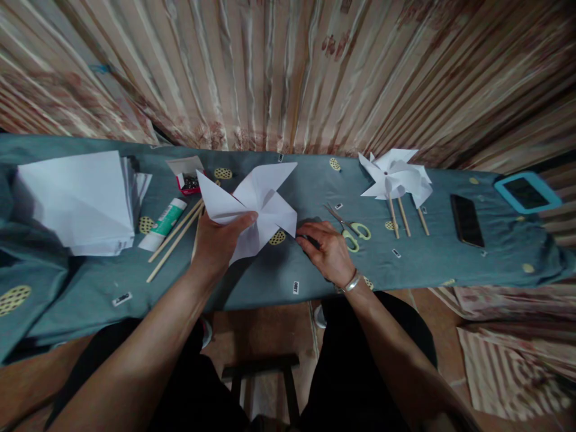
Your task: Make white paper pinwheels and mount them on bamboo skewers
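Note:
A white paper pinwheel (270, 210) is in my left hand (220, 237), whose thumb presses on its centre while the other fingers are hidden behind the paper. At the lower corner of the right-hand blade is my right hand (326, 249), its thumb and forefinger closed together. Whether they pinch that corner or some small item, I cannot tell. Just right of this hand lie scissors (348, 228) with pale green handles, blades apart. Two wooden sticks (175, 240) lie left of the pinwheel, partly beneath my left hand.
Paper sheets (76, 198) are stacked at left, beside a glue stick (163, 225). Behind stands an open red box (189, 182) of small metal pieces. Finished-looking pinwheels on sticks (396, 174), a black phone (467, 220) and a blue-framed device (527, 192) lie at right.

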{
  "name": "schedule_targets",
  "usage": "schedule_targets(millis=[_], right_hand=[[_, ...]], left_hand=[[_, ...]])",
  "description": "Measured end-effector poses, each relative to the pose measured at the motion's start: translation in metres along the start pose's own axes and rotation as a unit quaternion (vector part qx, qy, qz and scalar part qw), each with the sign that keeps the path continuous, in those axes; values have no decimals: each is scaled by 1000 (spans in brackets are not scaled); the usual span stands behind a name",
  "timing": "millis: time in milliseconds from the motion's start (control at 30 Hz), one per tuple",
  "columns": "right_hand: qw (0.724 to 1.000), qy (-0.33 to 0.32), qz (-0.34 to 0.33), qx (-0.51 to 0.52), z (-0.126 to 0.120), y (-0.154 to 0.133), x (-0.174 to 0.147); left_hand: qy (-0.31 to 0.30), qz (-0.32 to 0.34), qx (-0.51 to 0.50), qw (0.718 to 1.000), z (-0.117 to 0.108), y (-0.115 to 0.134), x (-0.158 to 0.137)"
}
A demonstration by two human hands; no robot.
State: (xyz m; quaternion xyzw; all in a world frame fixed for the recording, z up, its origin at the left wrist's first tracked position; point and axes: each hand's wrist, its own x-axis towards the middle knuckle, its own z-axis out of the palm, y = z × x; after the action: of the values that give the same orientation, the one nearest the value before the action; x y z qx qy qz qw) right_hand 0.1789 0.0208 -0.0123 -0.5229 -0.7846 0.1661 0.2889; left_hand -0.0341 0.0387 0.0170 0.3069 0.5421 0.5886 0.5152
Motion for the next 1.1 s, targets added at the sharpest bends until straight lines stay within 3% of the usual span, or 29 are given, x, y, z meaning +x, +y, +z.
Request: schedule_targets(millis=[500, 833, 967, 1100], right_hand=[[994, 17, 66, 84, 6, 29, -6], [999, -6, 26, 30, -6, 15, -4], [999, -10, 46, 15, -6, 12, -4], [991, -29, 96, 88, -3, 14, -4]], left_hand=[[0, 9, -15, 1000, -3, 2, 0], [-6, -2, 6, 1000, -5, -1, 2], [-7, -5, 11, 1000, -5, -3, 3], [-15, -4, -7, 1000, -4, -3, 2]])
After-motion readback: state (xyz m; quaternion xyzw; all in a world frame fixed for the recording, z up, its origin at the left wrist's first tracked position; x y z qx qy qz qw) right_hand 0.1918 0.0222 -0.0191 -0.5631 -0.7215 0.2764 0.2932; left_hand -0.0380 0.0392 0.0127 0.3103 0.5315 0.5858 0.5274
